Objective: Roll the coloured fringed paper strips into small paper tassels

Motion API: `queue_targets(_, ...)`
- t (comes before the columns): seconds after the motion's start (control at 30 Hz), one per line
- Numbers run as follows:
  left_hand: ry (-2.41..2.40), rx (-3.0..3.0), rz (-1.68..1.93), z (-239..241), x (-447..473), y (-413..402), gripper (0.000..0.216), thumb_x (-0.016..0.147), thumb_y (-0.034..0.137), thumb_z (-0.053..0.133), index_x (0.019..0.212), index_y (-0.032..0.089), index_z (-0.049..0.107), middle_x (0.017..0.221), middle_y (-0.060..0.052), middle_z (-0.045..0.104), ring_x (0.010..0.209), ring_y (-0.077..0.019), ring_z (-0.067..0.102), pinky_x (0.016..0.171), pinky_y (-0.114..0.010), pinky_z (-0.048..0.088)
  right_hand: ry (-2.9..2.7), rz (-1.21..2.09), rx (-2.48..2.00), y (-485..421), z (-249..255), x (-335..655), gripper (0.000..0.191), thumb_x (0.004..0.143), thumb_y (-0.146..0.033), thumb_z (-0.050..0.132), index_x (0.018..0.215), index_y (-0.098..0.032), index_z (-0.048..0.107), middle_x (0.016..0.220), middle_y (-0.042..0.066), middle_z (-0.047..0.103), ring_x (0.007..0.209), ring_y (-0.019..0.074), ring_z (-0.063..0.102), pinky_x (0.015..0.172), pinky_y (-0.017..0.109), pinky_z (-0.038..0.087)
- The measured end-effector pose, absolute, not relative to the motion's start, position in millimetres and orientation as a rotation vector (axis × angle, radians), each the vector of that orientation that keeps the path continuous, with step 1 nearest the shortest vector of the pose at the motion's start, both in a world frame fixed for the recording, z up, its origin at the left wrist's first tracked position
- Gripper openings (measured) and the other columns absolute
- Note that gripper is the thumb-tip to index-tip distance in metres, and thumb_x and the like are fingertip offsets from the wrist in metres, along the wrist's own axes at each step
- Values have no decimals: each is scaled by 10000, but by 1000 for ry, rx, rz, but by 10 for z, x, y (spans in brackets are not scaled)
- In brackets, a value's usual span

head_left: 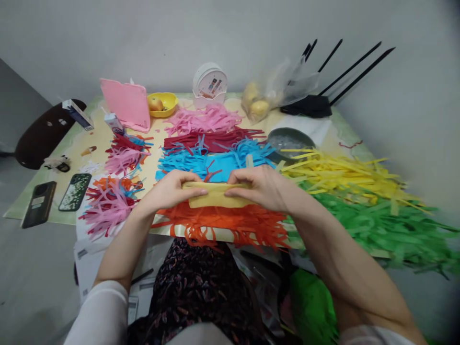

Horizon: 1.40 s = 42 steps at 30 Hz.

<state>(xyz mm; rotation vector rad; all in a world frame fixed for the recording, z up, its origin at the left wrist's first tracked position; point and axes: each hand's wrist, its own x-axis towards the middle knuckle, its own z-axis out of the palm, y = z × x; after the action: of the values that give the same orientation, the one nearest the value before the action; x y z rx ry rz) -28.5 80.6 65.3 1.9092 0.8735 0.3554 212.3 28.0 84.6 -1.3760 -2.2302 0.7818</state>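
Observation:
A folded piece of yellow paper or thin fabric [215,200] is stretched level between my two hands, above the table's front part. My left hand [172,190] pinches its left end, thumb on the near side. On the right end, my right hand [264,188] grips it the same way. Below it lie orange fringed strips [223,224]. Just beyond are blue fringed strips [183,162], with a flat uncut blue part [224,165] in the middle. Dark red strips [212,140] and pink strips [204,118] lie farther back.
Yellow strips [341,170] and green strips [373,225] spread at right, some over the edge. Mixed-colour tufts [115,206], two phones [74,191] and a pink tablet case [125,103] are at left. A dark bowl [290,139] and a black router [307,106] stand behind.

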Motion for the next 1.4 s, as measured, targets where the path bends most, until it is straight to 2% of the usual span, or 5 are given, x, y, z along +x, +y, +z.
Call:
queue_targets(0.37, 915, 1988, 412, 611, -324, 741, 320, 869, 413, 581, 685, 152, 555, 623, 46, 469, 592, -90, 417, 564, -212, 318, -2125, 882, -1470, 263, 704, 2347, 342, 838, -465, 638, 639, -195, 573, 582, -34, 529, 542, 112, 440, 524, 238, 306)
queue_targets(0.53, 968, 2029, 415, 610, -310, 671, 311, 890, 410, 558, 713, 154, 576, 644, 40, 498, 614, -100, 440, 575, -219, 322, -2117, 720, -1477, 170, 685, 2267, 211, 832, -403, 670, 928, -215, 682, 832, 25, 697, 722, 172, 603, 650, 262, 411)
queue_targets(0.87, 912, 1673, 485, 569, -306, 638, 292, 845, 444, 617, 801, 173, 518, 696, 33, 558, 569, -109, 559, 513, -204, 425, -1848, 939, -1404, 175, 555, 2200, 208, 848, -386, 608, 774, -192, 599, 709, 2, 608, 627, 145, 519, 581, 249, 393)
queue_targets(1.07, 804, 1474, 645, 475, -319, 612, 230, 820, 340, 651, 972, 168, 649, 733, 8, 641, 516, -102, 576, 522, -224, 474, -1603, 930, -1324, 52, 456, 2144, 178, 837, -366, 641, 875, -207, 711, 818, 35, 697, 735, 186, 614, 661, 285, 464)
queue_targets(1.4, 707, 1569, 789, 369, -361, 626, 215, 724, 112, 547, 738, 172, 754, 650, -32, 650, 742, -163, 615, 723, -274, 480, -1527, 985, -1083, 32, 316, 2190, 187, 853, -295, 606, 706, -229, 702, 762, 41, 669, 756, 190, 617, 742, 337, 495)
